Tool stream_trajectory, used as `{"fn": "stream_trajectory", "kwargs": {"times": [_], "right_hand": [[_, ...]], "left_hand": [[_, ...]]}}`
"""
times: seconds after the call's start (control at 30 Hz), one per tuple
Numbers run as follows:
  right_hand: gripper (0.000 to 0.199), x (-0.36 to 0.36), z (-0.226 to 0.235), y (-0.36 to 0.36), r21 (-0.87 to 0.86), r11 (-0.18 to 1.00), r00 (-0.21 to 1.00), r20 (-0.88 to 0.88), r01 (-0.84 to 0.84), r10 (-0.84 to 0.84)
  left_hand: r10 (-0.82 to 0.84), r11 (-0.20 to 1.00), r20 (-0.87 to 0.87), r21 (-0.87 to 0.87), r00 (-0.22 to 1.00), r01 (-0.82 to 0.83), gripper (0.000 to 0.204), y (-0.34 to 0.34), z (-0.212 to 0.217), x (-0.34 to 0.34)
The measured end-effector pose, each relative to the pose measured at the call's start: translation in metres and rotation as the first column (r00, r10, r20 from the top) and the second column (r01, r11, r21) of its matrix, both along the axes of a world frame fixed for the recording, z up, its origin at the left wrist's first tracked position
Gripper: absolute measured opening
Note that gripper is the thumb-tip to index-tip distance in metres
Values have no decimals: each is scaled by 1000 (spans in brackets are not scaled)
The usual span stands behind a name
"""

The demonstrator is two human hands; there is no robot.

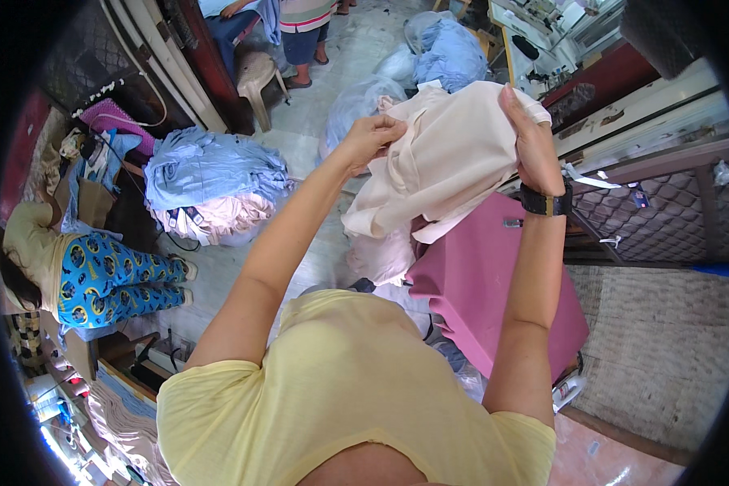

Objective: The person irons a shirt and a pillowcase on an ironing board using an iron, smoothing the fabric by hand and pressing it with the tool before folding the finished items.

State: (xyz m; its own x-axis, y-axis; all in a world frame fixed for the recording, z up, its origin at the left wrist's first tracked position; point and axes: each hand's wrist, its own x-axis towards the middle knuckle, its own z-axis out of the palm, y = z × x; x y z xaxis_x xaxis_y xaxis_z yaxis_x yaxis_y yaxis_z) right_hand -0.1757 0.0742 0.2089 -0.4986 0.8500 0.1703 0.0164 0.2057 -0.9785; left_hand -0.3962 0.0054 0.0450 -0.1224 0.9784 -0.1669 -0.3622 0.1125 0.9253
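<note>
A pale pink-beige cloth garment [449, 158] is stretched up between my two hands, its lower part hanging in folds. My left hand [373, 142] pinches its left edge between thumb and fingertips. At the garment's right end, my right hand [537, 154] grips it, thumb on the near side and fingers hidden behind; a black watch is on that wrist. Below the cloth, a pink-covered surface [494, 292] carries a small dark object [513, 223], too small to name. More pale pink cloth [381, 255] hangs or lies under the garment, beside that surface.
A heap of blue and pink garments [215, 182] lies on the floor at left. Clear bags and blue cloth [449, 53] stand ahead, near a plastic stool [259, 81]. A person in blue patterned trousers [113, 271] bends at left; others are beyond. Mesh door [664, 215] at right.
</note>
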Motion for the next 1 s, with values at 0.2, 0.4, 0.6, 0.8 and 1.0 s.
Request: {"fn": "stream_trajectory", "kwargs": {"times": [0.2,0.4,0.6,0.8,1.0], "right_hand": [[34,21,13,23,-109,994,997,-77,-30,22],[34,39,16,61,-164,985,994,-90,45,-60],[34,56,30,86,-206,954,962,-120,219,-246],[35,58,43,100,-217,867,866,-132,449,-482],[35,53,45,105,-192,720,715,-109,667,-691]], "left_hand": [[291,957,152,-52,944,-287,47,27,-84,1],[-212,882,179,-388,961,267,97,75,-157,17],[-29,921,52,-387,998,47,75,157,-169,36],[-464,841,315,-137,828,523,45,230,-179,41],[-550,714,495,-139,673,686,40,277,-158,59]]}}
